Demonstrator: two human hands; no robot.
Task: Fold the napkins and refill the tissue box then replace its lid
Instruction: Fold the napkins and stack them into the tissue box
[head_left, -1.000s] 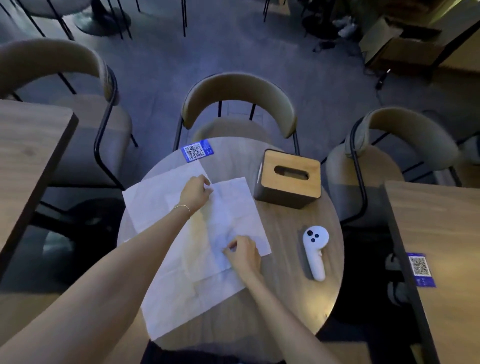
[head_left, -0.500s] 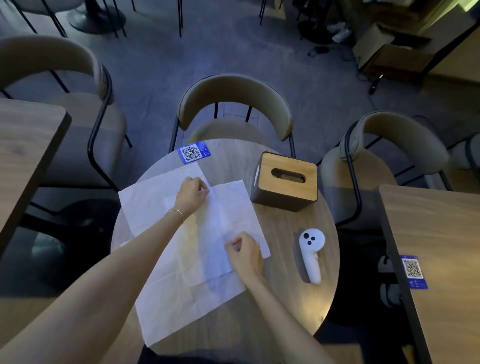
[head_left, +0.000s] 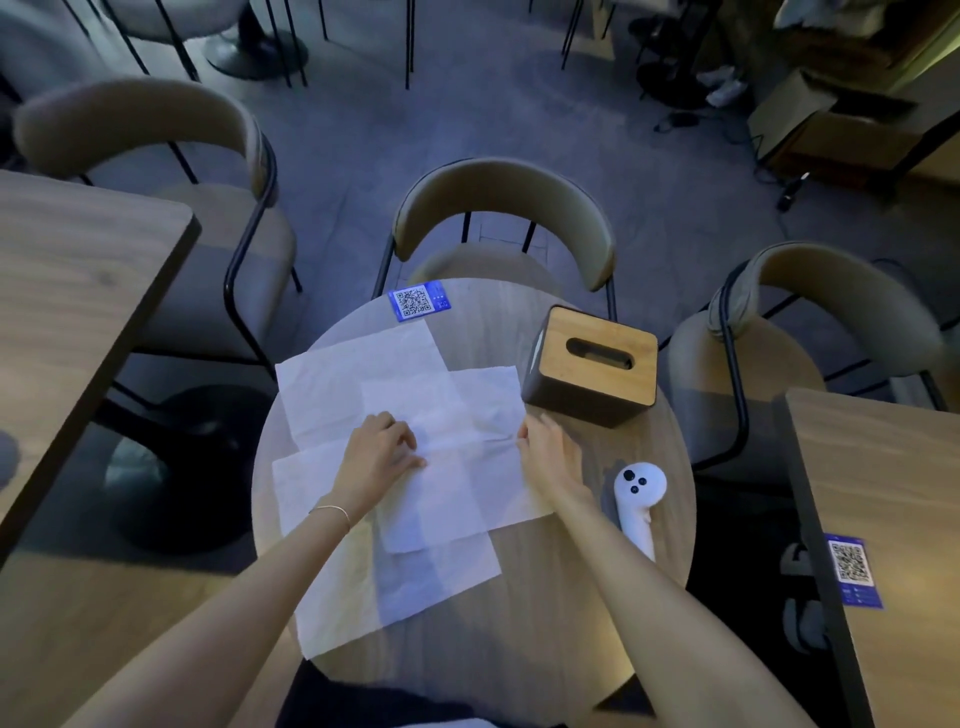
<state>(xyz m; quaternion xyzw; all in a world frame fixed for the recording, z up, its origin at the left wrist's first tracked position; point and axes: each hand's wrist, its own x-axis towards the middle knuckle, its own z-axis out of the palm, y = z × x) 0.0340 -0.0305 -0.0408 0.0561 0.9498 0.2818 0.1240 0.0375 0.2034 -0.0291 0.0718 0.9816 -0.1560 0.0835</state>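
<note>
Three white napkins overlap on the round wooden table (head_left: 545, 613). The top napkin (head_left: 457, 431) lies in the middle, creased across its width. My left hand (head_left: 382, 449) presses on that crease at the napkin's left side. My right hand (head_left: 550, 452) pinches the napkin's right edge at the same crease. A second napkin (head_left: 343, 379) spreads to the far left and a third napkin (head_left: 363, 587) reaches the near edge. The tissue box (head_left: 592, 369), dark with a wooden slotted lid in place, stands at the far right of the table.
A white handheld controller (head_left: 638, 501) lies right of my right hand. A blue QR card (head_left: 418, 301) sits at the table's far edge. Padded chairs (head_left: 498, 208) ring the table, and square wooden tables (head_left: 72, 291) stand close on both sides.
My left hand has slid from the napkin's far corner to its middle left. My right hand has moved from the near corner up to the right edge, close to the tissue box.
</note>
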